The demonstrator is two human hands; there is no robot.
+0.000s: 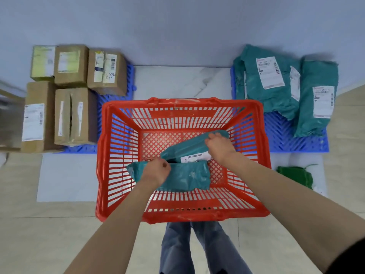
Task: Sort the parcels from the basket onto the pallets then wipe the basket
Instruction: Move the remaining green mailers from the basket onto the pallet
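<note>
Two crumpled teal mailer bags lie inside the red basket (pixel 183 214): the near bag (pixel 187 177) on the floor mesh, the far bag (pixel 189 148) showing a white barcode label. The left hand (pixel 156 171) pinches the near bag's top edge with curled fingers. The right hand (pixel 219 148) seems to grip the far bag, fingertips hidden behind it.

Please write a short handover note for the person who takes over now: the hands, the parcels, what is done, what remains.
Left hand grips the near teal bag; right hand grips the far teal bag. Both are in the red basket.
Done: cardboard boxes on the left pallet, teal bags on the right pallet.
Left: move these two bags, probably to the right pallet, then wipe the basket; a green cloth lies to the right.
</note>
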